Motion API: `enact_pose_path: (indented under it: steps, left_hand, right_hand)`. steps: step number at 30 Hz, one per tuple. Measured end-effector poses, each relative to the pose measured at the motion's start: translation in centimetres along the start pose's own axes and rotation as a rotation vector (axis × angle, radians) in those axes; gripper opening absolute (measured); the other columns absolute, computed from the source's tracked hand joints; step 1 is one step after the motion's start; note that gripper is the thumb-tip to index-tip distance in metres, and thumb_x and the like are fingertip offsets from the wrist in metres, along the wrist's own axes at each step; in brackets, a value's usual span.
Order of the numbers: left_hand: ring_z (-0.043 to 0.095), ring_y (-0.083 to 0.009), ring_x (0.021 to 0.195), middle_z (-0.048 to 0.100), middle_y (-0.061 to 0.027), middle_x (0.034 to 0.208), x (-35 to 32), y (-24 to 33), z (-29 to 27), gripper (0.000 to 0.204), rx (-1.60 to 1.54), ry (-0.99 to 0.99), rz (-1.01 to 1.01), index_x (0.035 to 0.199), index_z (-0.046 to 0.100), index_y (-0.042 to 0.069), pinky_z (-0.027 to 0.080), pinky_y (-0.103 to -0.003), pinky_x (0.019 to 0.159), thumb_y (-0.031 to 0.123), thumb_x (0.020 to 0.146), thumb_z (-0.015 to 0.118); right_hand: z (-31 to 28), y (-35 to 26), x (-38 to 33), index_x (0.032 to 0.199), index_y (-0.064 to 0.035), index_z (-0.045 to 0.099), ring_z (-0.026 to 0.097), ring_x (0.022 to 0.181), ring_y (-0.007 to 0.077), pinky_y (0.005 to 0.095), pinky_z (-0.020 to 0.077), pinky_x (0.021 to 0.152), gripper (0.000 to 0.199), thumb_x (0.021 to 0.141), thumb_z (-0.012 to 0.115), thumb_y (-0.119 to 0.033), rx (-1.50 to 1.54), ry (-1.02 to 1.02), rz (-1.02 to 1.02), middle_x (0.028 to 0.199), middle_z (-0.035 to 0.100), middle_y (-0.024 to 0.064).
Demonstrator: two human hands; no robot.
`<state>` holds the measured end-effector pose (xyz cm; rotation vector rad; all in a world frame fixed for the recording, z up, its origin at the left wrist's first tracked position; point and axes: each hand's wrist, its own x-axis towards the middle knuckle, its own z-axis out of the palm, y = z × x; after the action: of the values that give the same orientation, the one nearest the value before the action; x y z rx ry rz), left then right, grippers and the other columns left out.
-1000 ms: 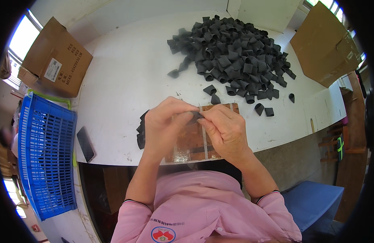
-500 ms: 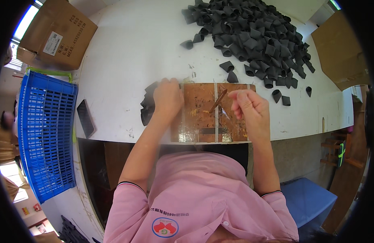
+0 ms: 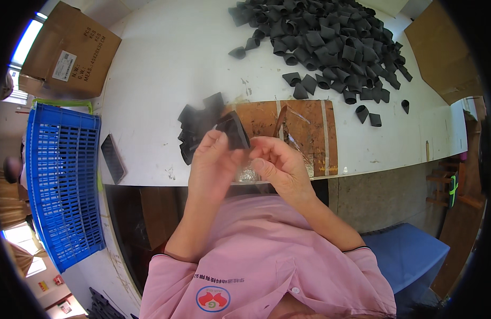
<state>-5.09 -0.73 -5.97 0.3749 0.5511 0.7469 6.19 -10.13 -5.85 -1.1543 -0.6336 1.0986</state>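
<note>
My left hand (image 3: 207,162) has hold of a thin, flexible black piece (image 3: 233,131) by its lower left side, thumb on top. The piece is slightly bent and raised over the left part of a brown board (image 3: 322,141). My right hand (image 3: 285,167) is curled, its fingertips at the piece's lower right corner. Beyond my left hand lies a loose stack of similar flat black pieces (image 3: 192,125), partly blurred. A thin brown stick (image 3: 280,121) rests on the board, which is smeared and crossed by strips of tape.
A large heap of black folded loops (image 3: 330,48) covers the far right of the white table (image 3: 150,80). Cardboard boxes (image 3: 70,53) (image 3: 442,53) stand at both sides. At left are a phone (image 3: 113,158) and a blue crate (image 3: 65,181). A blue stool (image 3: 405,255) is at lower right.
My left hand has come back toward me from the stack with a black piece. The right hand has moved left from beside the brown stick to meet it.
</note>
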Motion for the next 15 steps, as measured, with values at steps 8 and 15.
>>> enact_pose_path:
  steps: [8, 15]
  left_hand:
    - [0.054, -0.0192, 0.092, 0.057, -0.008, 0.099, -2.8, -3.6, 0.9, 0.019, -0.098, -0.026, -0.053, 0.104, 0.048, 0.005, 0.045, -0.031, 0.08, 0.007, 0.085, 0.049]
    - [0.054, -0.0145, 0.086, 0.058, -0.0074, 0.09, -2.5, -0.5, 2.2, 0.026, 0.658, -0.204, 0.181, 0.099, 0.053, -0.001, 0.04, -0.027, 0.078, 0.02, 0.084, 0.049]
  right_hand:
    - [0.1, -0.7, -0.6, 0.089, 0.0007, 0.059, 0.052, 0.069, 0.0074, 0.0191, 0.043, 0.058, 0.012, 0.078, 0.059, -0.003, -0.149, 0.205, -0.173, 0.085, 0.051, 0.0038]
    - [-3.4, -3.8, -0.4, 0.098, -0.0039, 0.055, 0.054, 0.068, 0.0262, 0.0284, 0.0445, 0.063, 0.023, 0.077, 0.05, 0.005, -0.754, -0.157, -0.461, 0.085, 0.054, 0.0112]
